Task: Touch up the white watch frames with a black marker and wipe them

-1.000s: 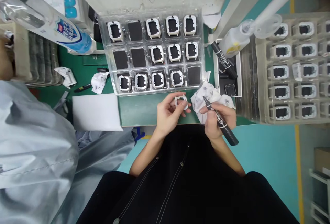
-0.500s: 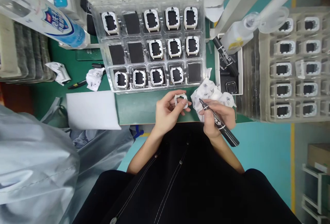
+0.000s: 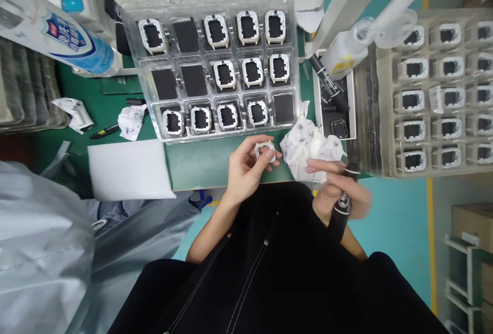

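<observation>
Just below the middle of the view, the left hand [image 3: 244, 170] pinches a white housing [image 3: 259, 151] by its rim, thumb on top and the other fingers curled about it, a grip that seems chosen to leave most of the ring uncovered. Further right, the right hand [image 3: 341, 190] has its fingers closed around a black marker [image 3: 339, 216], two of them stretched forward close together (the hand is blurred, so I cannot tell whether the marker is capped). Around them, from the left, another person's grey clothing [image 3: 42, 241] fills the lower left, a tall bottle [image 3: 71, 36] stands at upper left, and a white foam sheet [image 3: 129, 170] lies on the green bench [image 3: 208, 164]. At upper centre a clear tray [image 3: 231, 134] bears similar housings [image 3: 217, 44], probably set there for easy reach. Right of the left hand, crumpled tissue [image 3: 298, 144] takes up the bench between the hands, while a small box [image 3: 353, 113] and a squeeze bottle [image 3: 344, 54] stand between the clear tray and the stacked trays [image 3: 393, 159] at the right
</observation>
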Motion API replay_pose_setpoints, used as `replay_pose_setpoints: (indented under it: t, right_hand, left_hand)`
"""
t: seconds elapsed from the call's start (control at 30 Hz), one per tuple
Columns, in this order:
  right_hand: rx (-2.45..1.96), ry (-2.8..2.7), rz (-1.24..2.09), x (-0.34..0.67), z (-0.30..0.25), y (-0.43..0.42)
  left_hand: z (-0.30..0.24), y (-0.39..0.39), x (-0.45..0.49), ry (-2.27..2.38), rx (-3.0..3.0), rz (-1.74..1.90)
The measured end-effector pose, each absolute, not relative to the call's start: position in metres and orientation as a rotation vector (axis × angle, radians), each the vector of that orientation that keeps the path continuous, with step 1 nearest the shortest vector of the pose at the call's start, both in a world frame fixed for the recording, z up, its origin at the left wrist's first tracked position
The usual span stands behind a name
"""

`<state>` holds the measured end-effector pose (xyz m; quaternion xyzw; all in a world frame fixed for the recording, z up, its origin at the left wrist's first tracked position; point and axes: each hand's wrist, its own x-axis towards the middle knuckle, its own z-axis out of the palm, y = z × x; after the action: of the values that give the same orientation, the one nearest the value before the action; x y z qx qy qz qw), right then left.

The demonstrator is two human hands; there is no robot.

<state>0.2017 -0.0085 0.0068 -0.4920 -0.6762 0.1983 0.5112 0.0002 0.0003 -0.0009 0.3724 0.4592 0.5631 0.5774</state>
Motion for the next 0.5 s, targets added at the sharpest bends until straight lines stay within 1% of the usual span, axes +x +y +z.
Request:
replay_pose_setpoints:
  t: [0.07, 0.13, 0.2, 0.33, 0.5]
  right_hand:
    - [-1.143, -1.498, 0.167, 0.213, 0.013, -0.005]
    - [-1.158, -1.410, 0.002, 0.226, 0.014, 0.000]
    - [-1.236, -1.420, 0.018, 0.241, 0.013, 0.004]
    - [-1.435, -1.613, 0.089, 0.260, 0.013, 0.000]
    - [-1.497, -1.773, 0.191, 0.255, 0.020, 0.003]
  left_hand:
    - [0.000, 0.000, -0.001, 1.056, 0.876, 1.328]
    - [0.002, 0.000, -0.001, 1.044, 0.873, 1.338]
    - [0.003, 0.000, -0.002, 1.045, 0.865, 1.342]
    - [0.005, 0.001, -0.001, 1.061, 0.867, 1.339]
    - [0.004, 0.000, 0.001, 1.070, 0.894, 1.336]
